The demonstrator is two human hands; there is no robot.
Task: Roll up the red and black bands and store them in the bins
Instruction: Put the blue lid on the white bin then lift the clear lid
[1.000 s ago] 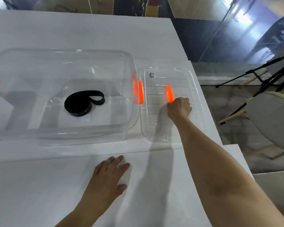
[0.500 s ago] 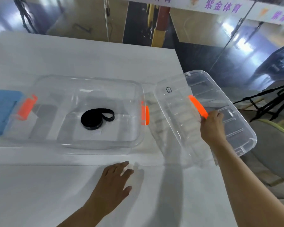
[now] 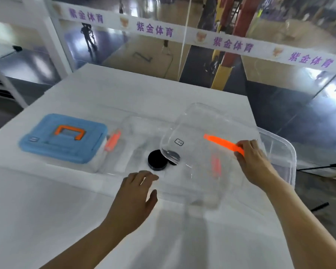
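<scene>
A blue-lidded bin [image 3: 63, 137] sits shut at far left. Beside it, the rolled black band [image 3: 157, 160] lies inside the clear bin [image 3: 124, 131]. Your left hand [image 3: 133, 199] hovers with fingers loosely spread, likely to steady it. Your right hand [image 3: 253, 162] pinches the clear lid [image 3: 198, 162] by its orange handle [image 3: 222, 142], tilting it over the bin for closing.
</scene>
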